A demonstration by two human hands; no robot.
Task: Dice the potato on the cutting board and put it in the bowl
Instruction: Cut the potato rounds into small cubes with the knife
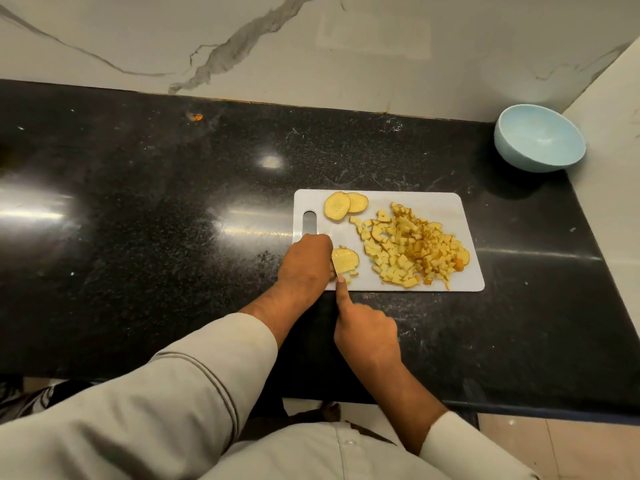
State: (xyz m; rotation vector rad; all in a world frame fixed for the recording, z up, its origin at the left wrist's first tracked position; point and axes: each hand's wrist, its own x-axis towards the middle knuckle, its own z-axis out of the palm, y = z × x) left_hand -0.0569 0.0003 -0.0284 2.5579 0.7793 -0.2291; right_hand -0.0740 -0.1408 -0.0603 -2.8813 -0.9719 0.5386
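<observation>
Dicing is well along: the person is working on one potato slice (346, 260) lying near the front left corner of the white cutting board (429, 202), while a broad heap of diced potato (412, 249) is covering the right half of the board and two uncut slices (344, 205) are waiting at its back left corner, just beside the handle slot. The pale blue bowl (539, 142) is standing well apart, at the back right corner of the dark surface (156, 202), and nothing is showing inside it.

The left hand (306, 263) is lying over the left side of the slice with its fingers curled downward, pressing or pinning it; the fingertips themselves are hidden under the hand. The right hand (367, 332) is sitting at the front edge of the board, its other fingers curled closed, presumably around a knife handle that cannot be seen, with the forefinger stretched forward toward the slice, apparently along the spine of a blade seen edge-on.

To do this step well, the left fingertips should probably be tucking back from the cutting line, and the cuts should be running in even strips and then crosswise, so the pieces match the heap. A few small bits are already lying loose at the front edge, so they could easily be slipping off onto the surface.
</observation>
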